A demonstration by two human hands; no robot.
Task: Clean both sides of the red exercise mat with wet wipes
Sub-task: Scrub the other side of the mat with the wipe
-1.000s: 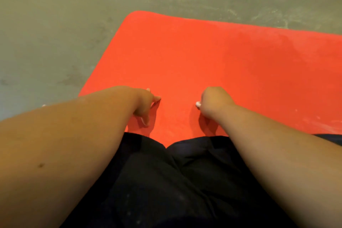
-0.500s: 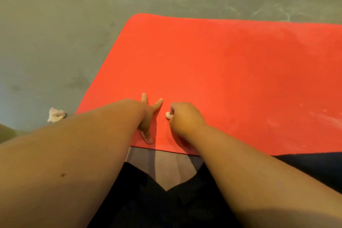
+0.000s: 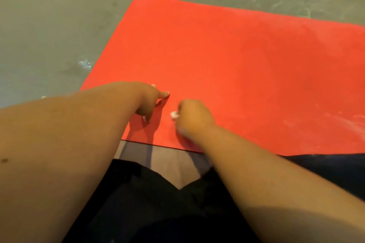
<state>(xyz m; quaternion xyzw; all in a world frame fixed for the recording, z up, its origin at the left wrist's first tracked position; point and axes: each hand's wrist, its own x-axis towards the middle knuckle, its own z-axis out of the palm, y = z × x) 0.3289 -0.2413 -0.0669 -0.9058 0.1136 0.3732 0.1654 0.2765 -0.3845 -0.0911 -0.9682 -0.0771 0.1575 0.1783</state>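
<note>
The red exercise mat (image 3: 227,61) lies flat on the grey floor, stretching from the centre to the right edge of the head view. My left hand (image 3: 151,101) presses on the mat near its front left corner, fingers spread and holding nothing. Just to its right, my right hand (image 3: 192,117) is closed on a small white wet wipe (image 3: 174,114) against the mat; only a bit of the wipe shows past my fingers. Whitish smears mark the mat at the right (image 3: 351,122).
Grey concrete floor (image 3: 49,25) surrounds the mat, with a shiny wet spot (image 3: 85,63) by its left edge. My legs in black clothing (image 3: 158,203) fill the bottom. A sliver of a white scrap (image 3: 43,97) peeks out above my left forearm.
My right hand with the wipe slid left toward my left hand, then slightly back toward the mat's front edge. The view shifted, hiding most of the white scrap on the floor.
</note>
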